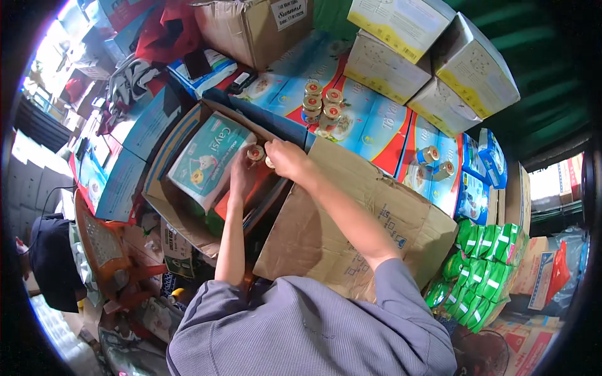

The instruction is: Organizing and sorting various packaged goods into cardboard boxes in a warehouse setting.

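Observation:
An open brown cardboard carton (182,222) stands in front of me. Inside it lies a teal and white plastic package (216,153), with something red beside it. My left hand (239,175) is over the carton, its fingers closed round a small gold-lidded jar (255,153). Just right of it, my right hand (287,160) is curled with its fingertips round a second small jar (269,162), mostly hidden by the fingers. On the blue boxes beyond, several similar gold-lidded jars (323,103) stand in a cluster. Two more jars (436,161) are farther right.
The carton's wide flap (351,225) spreads under my right forearm. White and yellow boxes (433,59) are stacked at the far right, and a brown box (257,31) sits at the back. Green packets (486,269) hang at the right. An orange chair (103,250) stands at the left.

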Demonstrator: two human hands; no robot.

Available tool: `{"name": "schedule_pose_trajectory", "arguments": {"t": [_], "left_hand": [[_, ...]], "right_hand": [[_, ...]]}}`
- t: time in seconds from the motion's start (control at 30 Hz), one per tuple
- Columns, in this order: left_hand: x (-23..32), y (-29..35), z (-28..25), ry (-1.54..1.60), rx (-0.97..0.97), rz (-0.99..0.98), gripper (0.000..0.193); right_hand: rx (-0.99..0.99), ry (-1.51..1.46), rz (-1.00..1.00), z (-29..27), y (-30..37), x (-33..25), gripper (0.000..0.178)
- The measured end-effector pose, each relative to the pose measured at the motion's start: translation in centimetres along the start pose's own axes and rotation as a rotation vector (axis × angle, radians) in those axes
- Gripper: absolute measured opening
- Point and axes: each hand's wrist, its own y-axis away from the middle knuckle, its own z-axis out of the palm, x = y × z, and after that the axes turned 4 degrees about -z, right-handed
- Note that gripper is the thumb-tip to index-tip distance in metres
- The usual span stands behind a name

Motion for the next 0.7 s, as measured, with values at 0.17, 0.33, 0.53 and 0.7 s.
{"name": "schedule_pose_trajectory", "arguments": {"t": [0.17, 0.33, 0.53, 0.7], "left_hand": [[0.9, 1.1, 0.4, -0.262, 0.008, 0.058, 0.055], [2.4, 2.0, 0.5, -0.197, -0.007, 0.009, 0.059], [1.1, 1.1, 0.5, -0.206, 0.040, 0.081, 0.050], [1.8, 1.7, 1.0, -0.418, 0.080, 0.084, 0.046]], "right_hand": [[-0.015, -0.101, 0.056, 2.0, -0.9, 0.7, 0.021], [-0.002, -0.237, 0.134, 2.3, -0.8, 1.1, 0.041], [0.012, -0.242, 0.137, 2.4, -0.1, 0.9, 0.041], [0.076, -0.183, 0.117, 2.4, 0.4, 0.3, 0.036]]}}
